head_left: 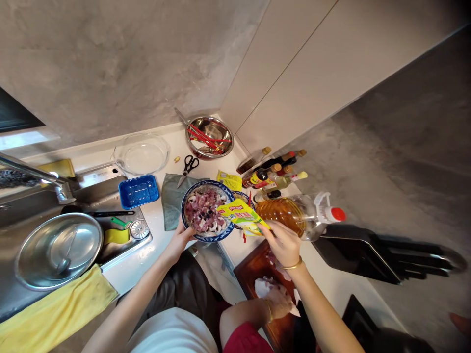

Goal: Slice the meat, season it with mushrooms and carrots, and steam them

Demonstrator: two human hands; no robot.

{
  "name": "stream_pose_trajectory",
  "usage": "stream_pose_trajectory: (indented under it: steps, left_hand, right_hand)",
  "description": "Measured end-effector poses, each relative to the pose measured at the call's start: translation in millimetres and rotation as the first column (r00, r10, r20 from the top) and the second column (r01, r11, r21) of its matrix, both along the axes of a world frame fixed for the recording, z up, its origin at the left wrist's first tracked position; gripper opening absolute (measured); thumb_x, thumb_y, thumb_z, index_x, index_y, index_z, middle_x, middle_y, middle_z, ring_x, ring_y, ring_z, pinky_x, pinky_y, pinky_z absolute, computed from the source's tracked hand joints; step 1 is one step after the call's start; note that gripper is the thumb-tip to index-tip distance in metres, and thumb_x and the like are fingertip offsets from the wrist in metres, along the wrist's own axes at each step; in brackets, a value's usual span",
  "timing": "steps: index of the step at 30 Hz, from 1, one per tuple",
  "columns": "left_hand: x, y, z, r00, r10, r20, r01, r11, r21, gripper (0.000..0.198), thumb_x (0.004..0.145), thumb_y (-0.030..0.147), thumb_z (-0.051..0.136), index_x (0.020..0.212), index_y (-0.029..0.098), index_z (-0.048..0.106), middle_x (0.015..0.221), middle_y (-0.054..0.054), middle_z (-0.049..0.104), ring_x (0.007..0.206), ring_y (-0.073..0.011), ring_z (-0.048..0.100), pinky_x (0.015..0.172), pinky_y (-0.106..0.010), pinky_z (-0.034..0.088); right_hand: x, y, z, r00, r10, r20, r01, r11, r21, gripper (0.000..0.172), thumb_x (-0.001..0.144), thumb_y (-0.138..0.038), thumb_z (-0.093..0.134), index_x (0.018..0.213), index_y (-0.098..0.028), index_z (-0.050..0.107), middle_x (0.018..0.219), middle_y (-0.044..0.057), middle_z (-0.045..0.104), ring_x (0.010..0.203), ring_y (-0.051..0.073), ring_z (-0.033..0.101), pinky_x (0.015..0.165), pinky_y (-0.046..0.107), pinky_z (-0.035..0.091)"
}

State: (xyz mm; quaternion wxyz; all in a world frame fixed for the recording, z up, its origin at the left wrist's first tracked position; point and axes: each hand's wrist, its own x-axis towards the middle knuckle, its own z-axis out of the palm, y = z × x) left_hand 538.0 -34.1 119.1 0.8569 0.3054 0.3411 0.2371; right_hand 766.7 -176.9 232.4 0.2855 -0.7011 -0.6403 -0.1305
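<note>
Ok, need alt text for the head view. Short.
A person's left hand holds a blue-patterned bowl of chopped meat while the right hand holds a yellow packet at its edge. Below, a co-worker's hand is over a brown cutting board. A metal sink lies left, an oil bottle right.
</note>
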Motion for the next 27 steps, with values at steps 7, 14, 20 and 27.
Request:
stream_pose_trajectory:
  steps: [7, 14, 20, 27]
  left_hand:
    - [0.5, 1.1, -1.7, 1.000, -0.004, -0.014, 0.004, 1.000, 0.001, 0.063, 0.070, 0.023, 0.063, 0.131, 0.023, 0.046, 0.123, -0.008, 0.060, 0.109, -0.0254, 0.057, 0.080, -0.035, 0.052]
    - [2.3, 4.7, 3.9, 0.999, 0.000, -0.042, 0.001, 1.000, 0.032, 0.066, 0.068, 0.023, 0.065, 0.131, 0.022, 0.047, 0.116, -0.008, 0.063, 0.109, -0.0266, 0.058, 0.078, -0.033, 0.052]
    - [2.5, 3.2, 0.9, 0.999, 0.019, -0.040, -0.019, 1.000, -0.004, 0.067, 0.067, 0.020, 0.064, 0.132, 0.021, 0.046, 0.118, -0.008, 0.062, 0.101, -0.0239, 0.060, 0.078, -0.035, 0.052]
    - [0.4, 6.6, 3.7, 0.998, 0.040, -0.051, -0.041, 0.999, -0.021, 0.064, 0.065, 0.023, 0.067, 0.126, 0.020, 0.051, 0.114, -0.007, 0.065, 0.093, -0.0215, 0.062, 0.075, -0.032, 0.051]
  right_hand:
    - [-1.1, -5.9, -4.4, 0.994, -0.099, -0.042, 0.103, 0.985, 0.139, 0.011, 0.081, -0.014, 0.066, 0.088, -0.023, 0.068, 0.076, 0.003, 0.072, 0.061, 0.016, 0.067, 0.059, 0.026, 0.056]
    - [-2.6, -3.5, -11.7, 0.996, 0.024, -0.088, -0.013, 0.993, 0.117, 0.014, 0.080, -0.011, 0.066, 0.089, -0.021, 0.068, 0.080, 0.003, 0.072, 0.070, 0.017, 0.069, 0.065, 0.028, 0.057]
    - [3.0, -0.3, -15.3, 0.993, -0.004, -0.116, 0.016, 0.995, 0.100, 0.008, 0.081, -0.015, 0.067, 0.086, -0.021, 0.069, 0.077, 0.003, 0.072, 0.065, 0.015, 0.067, 0.062, 0.026, 0.056]
    - [5.2, 2.1, -34.3, 0.761, -0.117, -0.638, 0.325, 0.920, 0.219, 0.017, 0.080, -0.038, 0.067, 0.078, -0.021, 0.068, 0.064, -0.001, 0.066, 0.054, 0.011, 0.060, 0.051, 0.021, 0.050]
